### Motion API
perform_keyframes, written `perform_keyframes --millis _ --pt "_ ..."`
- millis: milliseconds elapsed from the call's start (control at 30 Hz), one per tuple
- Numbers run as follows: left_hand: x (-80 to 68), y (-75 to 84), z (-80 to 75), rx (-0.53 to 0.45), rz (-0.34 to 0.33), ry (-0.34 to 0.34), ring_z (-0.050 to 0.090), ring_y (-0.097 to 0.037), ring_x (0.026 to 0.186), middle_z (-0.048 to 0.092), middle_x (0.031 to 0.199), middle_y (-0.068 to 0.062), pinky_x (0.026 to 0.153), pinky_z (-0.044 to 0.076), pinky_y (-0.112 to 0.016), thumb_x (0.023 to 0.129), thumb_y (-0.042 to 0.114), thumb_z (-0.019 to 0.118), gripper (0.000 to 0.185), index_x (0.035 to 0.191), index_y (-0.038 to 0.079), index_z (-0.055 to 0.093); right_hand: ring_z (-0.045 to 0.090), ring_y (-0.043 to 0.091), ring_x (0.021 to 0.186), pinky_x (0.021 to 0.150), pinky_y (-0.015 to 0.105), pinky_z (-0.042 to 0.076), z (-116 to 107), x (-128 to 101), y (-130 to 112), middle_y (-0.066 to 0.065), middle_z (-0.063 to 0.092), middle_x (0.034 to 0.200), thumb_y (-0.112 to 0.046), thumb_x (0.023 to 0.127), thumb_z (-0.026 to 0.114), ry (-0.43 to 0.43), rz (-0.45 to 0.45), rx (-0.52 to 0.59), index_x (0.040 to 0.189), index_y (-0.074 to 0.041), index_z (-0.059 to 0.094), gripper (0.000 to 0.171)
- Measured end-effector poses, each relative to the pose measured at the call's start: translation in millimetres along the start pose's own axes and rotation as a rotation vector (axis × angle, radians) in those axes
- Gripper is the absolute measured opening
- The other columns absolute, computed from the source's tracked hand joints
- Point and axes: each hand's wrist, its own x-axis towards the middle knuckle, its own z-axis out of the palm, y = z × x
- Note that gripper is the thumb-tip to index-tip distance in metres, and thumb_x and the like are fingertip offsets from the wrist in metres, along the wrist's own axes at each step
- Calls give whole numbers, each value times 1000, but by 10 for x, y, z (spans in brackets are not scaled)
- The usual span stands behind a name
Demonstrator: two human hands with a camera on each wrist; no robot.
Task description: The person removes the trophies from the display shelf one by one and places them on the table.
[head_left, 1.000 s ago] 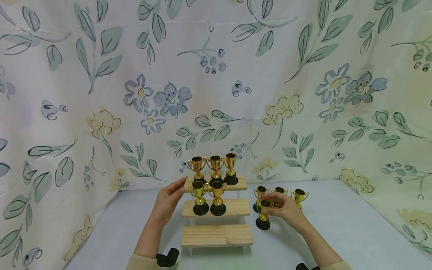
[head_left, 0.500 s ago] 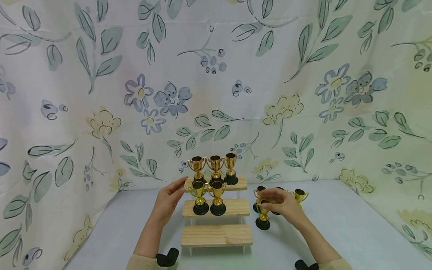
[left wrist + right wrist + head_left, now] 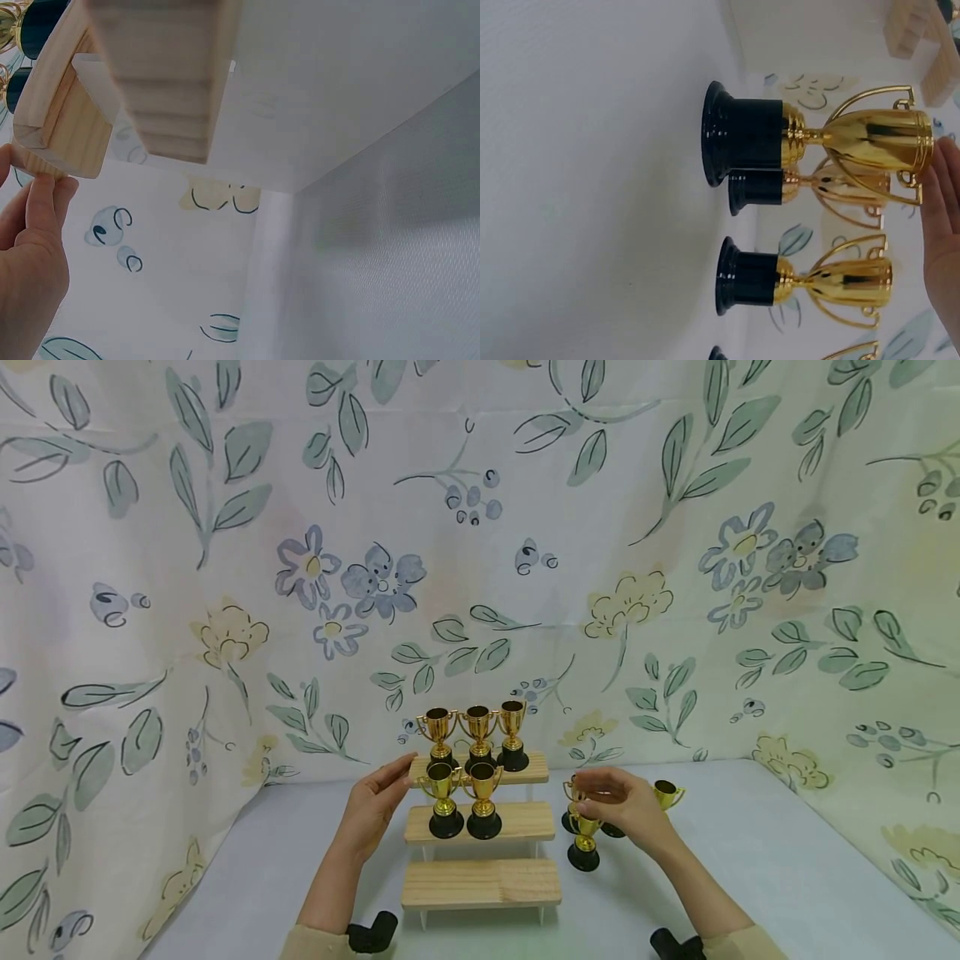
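My left hand (image 3: pixel 371 810) holds the left end of the top board (image 3: pixel 536 768) of a three-step wooden display stand. In the left wrist view, the fingertips (image 3: pixel 46 184) meet that board's end. To the stand's right, a small gold trophy cup (image 3: pixel 585 843) with a black base stands upright on the table. My right hand (image 3: pixel 626 810) is over its rim, fingers extended and not wrapped round it. The right wrist view shows the hand (image 3: pixel 945 247) beside the rim of the trophy (image 3: pixel 877 141); whether they touch is unclear.
Three trophies stand on the top board and two trophies (image 3: pixel 484 802) on the middle one. The bottom board (image 3: pixel 480 883) is bare. Behind my right hand are more trophies (image 3: pixel 665 793), partly hidden. A floral cloth (image 3: pixel 480 568) hangs behind the white table (image 3: pixel 255 877).
My right hand has shifted slightly left and up, from the trophy's side to over its rim. The trophy stays in place. My left hand and the stand have not moved.
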Motion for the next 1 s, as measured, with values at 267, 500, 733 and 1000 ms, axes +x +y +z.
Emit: perform_keyframes --millis 267,500,733,1000 --pt "0 -4 1 -11 6 11 54 9 122 40 156 -12 102 46 -7 99 6 56 52 148 2 42 68 36 112 84 15 59 53 31 -145 17 69 122 -21 83 80 20 -5 18 121 -12 66 42" --pt "1 -5 3 -14 8 16 56 13 116 41 155 -13 101 47 -7 99 4 56 51 148 2 43 70 7 105 91 18 58 144 63 -291 19 68 123 -14 84 79 15 -108 63 123 -8 65 42" --pt "-5 0 6 -11 2 16 55 14 116 40 156 -12 101 47 -7 99 4 54 51 149 2 42 70 10 107 96 25 59 279 106 -457 21 67 122 -11 84 78 -25 -158 134 123 -5 65 42" --pt "-3 3 3 -16 1 12 55 13 116 40 156 -13 102 46 -7 99 4 54 51 149 2 42 70 25 109 97 33 59 434 168 -577 19 68 122 -14 83 79 -51 -172 150 124 -6 64 44"
